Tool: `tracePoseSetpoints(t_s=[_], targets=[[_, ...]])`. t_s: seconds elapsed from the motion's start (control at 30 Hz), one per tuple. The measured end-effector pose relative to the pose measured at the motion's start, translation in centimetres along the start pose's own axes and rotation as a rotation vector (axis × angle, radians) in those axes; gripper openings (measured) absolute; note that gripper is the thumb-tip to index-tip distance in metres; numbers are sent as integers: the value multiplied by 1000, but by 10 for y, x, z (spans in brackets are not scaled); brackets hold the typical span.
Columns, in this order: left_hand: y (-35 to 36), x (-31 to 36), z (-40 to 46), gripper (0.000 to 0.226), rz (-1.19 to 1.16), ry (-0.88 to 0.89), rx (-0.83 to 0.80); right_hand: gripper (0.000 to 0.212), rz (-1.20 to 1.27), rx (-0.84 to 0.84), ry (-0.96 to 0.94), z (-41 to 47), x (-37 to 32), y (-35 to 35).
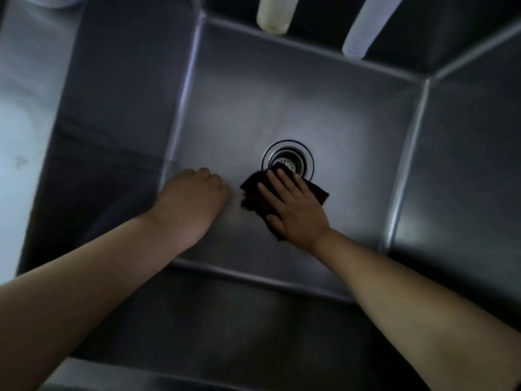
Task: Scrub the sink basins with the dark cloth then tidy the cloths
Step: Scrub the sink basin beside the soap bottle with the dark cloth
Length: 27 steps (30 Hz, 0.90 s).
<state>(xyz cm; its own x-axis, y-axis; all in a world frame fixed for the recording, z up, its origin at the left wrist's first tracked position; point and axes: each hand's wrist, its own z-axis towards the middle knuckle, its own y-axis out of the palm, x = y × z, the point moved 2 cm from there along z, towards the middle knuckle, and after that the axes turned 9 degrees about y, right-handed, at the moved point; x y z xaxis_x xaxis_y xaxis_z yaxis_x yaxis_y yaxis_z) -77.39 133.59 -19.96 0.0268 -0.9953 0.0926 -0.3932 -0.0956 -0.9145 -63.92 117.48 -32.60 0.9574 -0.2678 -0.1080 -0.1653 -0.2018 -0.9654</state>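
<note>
The right hand (293,206) lies spread, fingers straight, pressing the dark cloth (253,193) flat on the floor of the sink basin (239,108), just near of the drain (287,159), with one corner of the cloth reaching its rim. The left hand (191,201) rests beside it on the basin floor, fingers curled under and holding nothing. The cloth looks thin, soft and light, likely damp, so it should slide easily on smooth steel and bunch if pushed from one edge. A flat palm over its middle probably suits scrubbing; a pinch at a free corner would lift it.
</note>
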Motion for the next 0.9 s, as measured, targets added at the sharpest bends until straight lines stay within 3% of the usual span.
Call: tracePoseSetpoints(t_s=[0.07,0.17,0.3,0.43,0.57,0.73,0.8,0.9], targets=[[14,1,16,35,-41,-29,-37,62,-37,-24,61,-18,28,-1],[37,0,32,64,-28,-86,-243,64,-46,-37,198,-15,56,-5],[61,-1,31,96,-33,-138,-263,66,3,-16,454,33,70,-17],[65,3,29,72,-79,-114,-104,64,36,17,501,78,56,-25],[69,-1,27,102,-103,-142,-267,62,17,15,294,89,22,-19],[70,4,31,81,-100,-156,-267,60,-3,-38,74,79,18,-13],[68,6,32,80,-82,-155,-284,62,-49,-26,110,88,43,-23],[67,7,30,89,-78,-159,-329,66,-3,-73,357,81,88,-34]])
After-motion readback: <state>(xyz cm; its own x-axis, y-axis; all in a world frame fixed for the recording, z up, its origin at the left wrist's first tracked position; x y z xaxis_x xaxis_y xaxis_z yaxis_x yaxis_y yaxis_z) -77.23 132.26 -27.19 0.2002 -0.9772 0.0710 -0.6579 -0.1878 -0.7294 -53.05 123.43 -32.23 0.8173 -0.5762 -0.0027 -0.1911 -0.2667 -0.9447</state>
